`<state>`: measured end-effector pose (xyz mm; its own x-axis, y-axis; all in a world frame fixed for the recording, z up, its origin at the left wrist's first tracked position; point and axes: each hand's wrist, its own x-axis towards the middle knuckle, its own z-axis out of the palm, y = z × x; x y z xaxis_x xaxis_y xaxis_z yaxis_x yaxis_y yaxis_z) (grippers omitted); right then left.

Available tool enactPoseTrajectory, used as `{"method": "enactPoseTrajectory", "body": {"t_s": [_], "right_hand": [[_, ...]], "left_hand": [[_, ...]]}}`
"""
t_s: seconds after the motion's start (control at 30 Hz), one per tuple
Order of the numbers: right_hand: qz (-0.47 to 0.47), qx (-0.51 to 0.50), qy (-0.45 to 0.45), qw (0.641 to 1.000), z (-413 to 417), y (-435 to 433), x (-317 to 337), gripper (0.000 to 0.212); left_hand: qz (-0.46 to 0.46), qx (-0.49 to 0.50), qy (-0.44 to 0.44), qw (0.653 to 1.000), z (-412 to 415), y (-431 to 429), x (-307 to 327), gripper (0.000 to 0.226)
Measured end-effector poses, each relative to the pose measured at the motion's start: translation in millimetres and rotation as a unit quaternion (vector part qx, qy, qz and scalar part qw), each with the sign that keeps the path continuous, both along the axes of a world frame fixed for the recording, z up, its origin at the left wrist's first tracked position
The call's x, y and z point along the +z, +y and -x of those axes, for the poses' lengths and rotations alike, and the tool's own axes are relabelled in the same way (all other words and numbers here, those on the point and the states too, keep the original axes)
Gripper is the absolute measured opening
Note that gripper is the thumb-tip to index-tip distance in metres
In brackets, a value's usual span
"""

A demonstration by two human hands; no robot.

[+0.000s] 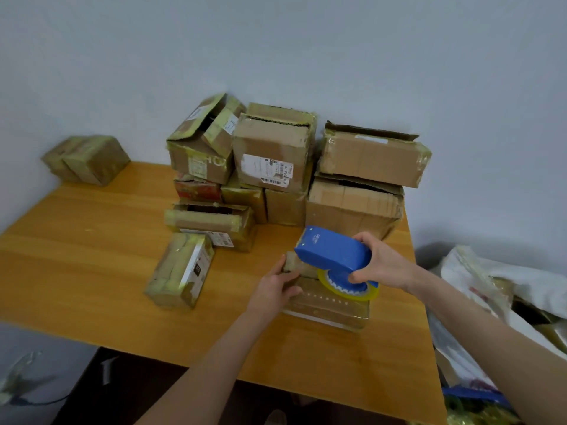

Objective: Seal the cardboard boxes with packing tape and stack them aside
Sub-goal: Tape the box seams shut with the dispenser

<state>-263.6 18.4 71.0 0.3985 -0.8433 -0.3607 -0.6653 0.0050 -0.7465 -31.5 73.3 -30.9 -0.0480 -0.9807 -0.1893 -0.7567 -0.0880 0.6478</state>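
Boxes (276, 154) on wooden table (92, 240)

Right hand (382, 260) grips blue tape dispenser (334, 253) over box (328, 308) (left hand (276, 286) steadying).

One head-worn camera looks forward and down, close over the wooden table (92, 271).

Left hand (274, 288) and right hand (380, 261) bare; both forearms unsleeved.
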Motion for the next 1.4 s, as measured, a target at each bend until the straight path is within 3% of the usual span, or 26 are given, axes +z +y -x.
{"method": "enactPoseTrajectory", "body": {"t_s": [0.1,0.17,0.2,0.3,0.43,0.6,0.7,0.87,1.0,1.23,1.4], "right_hand": [[0.006,-0.014,0.003,1.000,10.5,-1.4,-3.5,0.051],[-0.005,-0.013,0.005,1.000,9.3,-4.3,-6.8,0.049],[-0.008,-0.019,0.003,1.000,12.6,-4.9,-7.2,0.049],[-0.011,-0.012,0.004,1.000,11.9,-6.3,-9.0,0.049],[-0.008,-0.005,0.008,1.000,10.1,-6.7,-8.2,0.048],[0.008,0.017,0.022,1.000,8.3,-6.4,-8.7,0.052],[0.020,0.031,0.036,0.999,4.6,-7.5,-7.8,0.053],[0.091,0.062,0.067,0.992,-6.7,-8.3,-4.2,0.055],[0.112,0.098,0.090,0.985,-8.2,-8.8,2.5,0.059],[0.108,0.112,0.128,0.980,6.0,-8.9,7.8,0.057],[0.116,0.109,0.150,0.976,-0.4,-10.5,1.2,0.064]], "left_hand": [[0.027,0.031,0.018,0.999,0.5,-5.3,5.1,0.039],[0.079,0.134,0.056,0.986,-4.4,-7.9,12.3,0.035],[0.069,0.186,0.118,0.973,-1.6,-11.3,20.7,0.036],[-0.093,0.241,0.344,0.903,6.1,-21.1,39.8,0.050],[-0.211,0.219,0.418,0.856,15.7,-28.2,48.3,0.060],[-0.209,0.262,0.410,0.848,19.1,-33.9,53.0,0.032],[-0.168,0.275,0.371,0.871,15.2,-35.9,52.1,0.014],[-0.116,0.264,0.278,0.916,6.9,-34.7,52.5,0.007],[-0.113,0.267,0.266,0.919,-4.8,-31.1,47.2,0.008],[-0.099,0.335,0.289,0.891,-37.0,-17.4,27.6,0.018],[-0.102,0.351,0.234,0.901,-31.3,-19.3,14.0,0.021]]}}
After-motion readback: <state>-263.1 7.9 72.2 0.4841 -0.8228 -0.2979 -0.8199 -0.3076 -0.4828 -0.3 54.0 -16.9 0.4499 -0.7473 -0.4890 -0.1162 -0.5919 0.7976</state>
